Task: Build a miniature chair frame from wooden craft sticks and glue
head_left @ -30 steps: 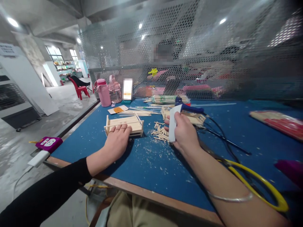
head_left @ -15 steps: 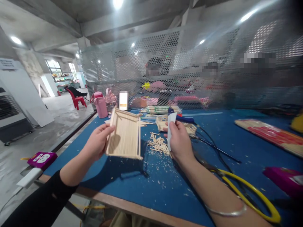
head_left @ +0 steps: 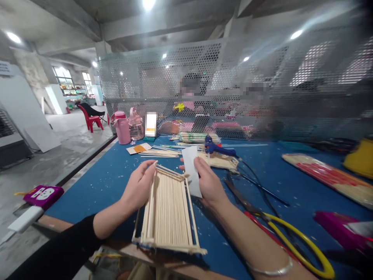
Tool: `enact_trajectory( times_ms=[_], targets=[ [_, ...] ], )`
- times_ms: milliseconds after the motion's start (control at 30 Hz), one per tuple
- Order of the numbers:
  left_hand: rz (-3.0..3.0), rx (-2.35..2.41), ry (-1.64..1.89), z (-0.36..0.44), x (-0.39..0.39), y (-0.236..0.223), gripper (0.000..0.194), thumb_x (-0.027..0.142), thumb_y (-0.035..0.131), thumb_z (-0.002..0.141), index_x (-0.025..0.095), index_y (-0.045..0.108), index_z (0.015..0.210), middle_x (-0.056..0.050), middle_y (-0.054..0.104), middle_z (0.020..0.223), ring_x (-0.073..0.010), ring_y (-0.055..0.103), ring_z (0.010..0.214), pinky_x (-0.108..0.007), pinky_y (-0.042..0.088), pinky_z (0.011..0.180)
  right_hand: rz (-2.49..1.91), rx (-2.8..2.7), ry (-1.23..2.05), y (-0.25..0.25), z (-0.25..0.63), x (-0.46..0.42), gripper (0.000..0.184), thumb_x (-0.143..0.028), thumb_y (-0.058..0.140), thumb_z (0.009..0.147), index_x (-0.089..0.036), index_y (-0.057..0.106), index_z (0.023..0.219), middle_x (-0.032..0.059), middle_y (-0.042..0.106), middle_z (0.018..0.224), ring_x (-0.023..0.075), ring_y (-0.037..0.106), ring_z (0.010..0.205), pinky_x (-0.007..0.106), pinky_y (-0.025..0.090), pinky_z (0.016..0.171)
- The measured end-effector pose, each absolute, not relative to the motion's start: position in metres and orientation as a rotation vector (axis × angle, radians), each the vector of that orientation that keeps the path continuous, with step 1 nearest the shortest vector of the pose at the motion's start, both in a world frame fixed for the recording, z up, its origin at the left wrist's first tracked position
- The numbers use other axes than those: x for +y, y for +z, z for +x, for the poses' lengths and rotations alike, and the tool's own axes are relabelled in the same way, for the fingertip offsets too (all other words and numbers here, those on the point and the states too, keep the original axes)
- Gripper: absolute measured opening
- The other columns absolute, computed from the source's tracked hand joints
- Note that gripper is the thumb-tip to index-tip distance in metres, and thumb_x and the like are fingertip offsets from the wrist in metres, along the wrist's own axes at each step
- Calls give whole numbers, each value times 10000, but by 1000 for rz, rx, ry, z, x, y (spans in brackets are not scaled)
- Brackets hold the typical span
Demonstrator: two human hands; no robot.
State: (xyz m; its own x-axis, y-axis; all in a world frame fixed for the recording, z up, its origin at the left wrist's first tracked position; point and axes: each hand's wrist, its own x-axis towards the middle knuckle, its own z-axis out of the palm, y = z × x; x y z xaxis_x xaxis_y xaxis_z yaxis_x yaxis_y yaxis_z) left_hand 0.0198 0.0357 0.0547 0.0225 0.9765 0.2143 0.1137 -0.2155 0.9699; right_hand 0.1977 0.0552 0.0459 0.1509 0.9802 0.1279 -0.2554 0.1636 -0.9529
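My left hand (head_left: 139, 182) is closed on the upper left side of a small frame of thin wooden sticks (head_left: 170, 210), its flat bed of parallel sticks bordered by raised rails. The frame tilts, its near end low by the table's front edge. In my right hand (head_left: 212, 181) a white piece of paper or card (head_left: 190, 167) is pinched between thumb and fingers, close to the frame's far right corner. Behind that hand, a second wooden stick piece (head_left: 221, 160) lies on the blue table, with a blue glue gun (head_left: 218, 148) by it.
Loose sticks (head_left: 160, 152) and a bundle of sticks (head_left: 199, 137) lie at the back. Yellow-handled scissors (head_left: 303, 243) and a cable (head_left: 262, 186) are on the right. A pink jug (head_left: 122, 128) stands back left, before a perforated screen (head_left: 163, 89). Bagged sticks (head_left: 329, 179) lie far right.
The stick frame has come down and nearer, tilting toward the table's front edge. My right hand has brought the white paper leftward, close to the frame.
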Motion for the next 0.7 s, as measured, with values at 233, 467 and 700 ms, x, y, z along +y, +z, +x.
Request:
enact_trajectory(
  times_ms=[233,467,700],
  targets=[
    [1645,1089,1078,22,60,70,393,482,473,823,154,669,915,41,477,536,-99,441,463,-198,335,436,-1004,-1017,1075,40,201,61,458,-562,604,699,-201,582,979,56,677,993,175,654,775,251,491,559],
    [1602,1012,1040,16,57,71,427,538,536,777,154,681,895,56,433,521,-60,381,424,-164,309,395,-1076,-1496,313,58,213,49,337,-421,559,806,-215,616,1067,86,657,1113,215,616,1002,391,500,842],
    [1711,932,1148,18,53,67,406,501,477,832,148,678,816,50,434,511,-64,341,424,-182,263,398,-906,-2032,-186,78,192,27,317,-277,519,853,-207,640,1137,118,600,1244,228,565,1140,410,475,933]
  ],
)
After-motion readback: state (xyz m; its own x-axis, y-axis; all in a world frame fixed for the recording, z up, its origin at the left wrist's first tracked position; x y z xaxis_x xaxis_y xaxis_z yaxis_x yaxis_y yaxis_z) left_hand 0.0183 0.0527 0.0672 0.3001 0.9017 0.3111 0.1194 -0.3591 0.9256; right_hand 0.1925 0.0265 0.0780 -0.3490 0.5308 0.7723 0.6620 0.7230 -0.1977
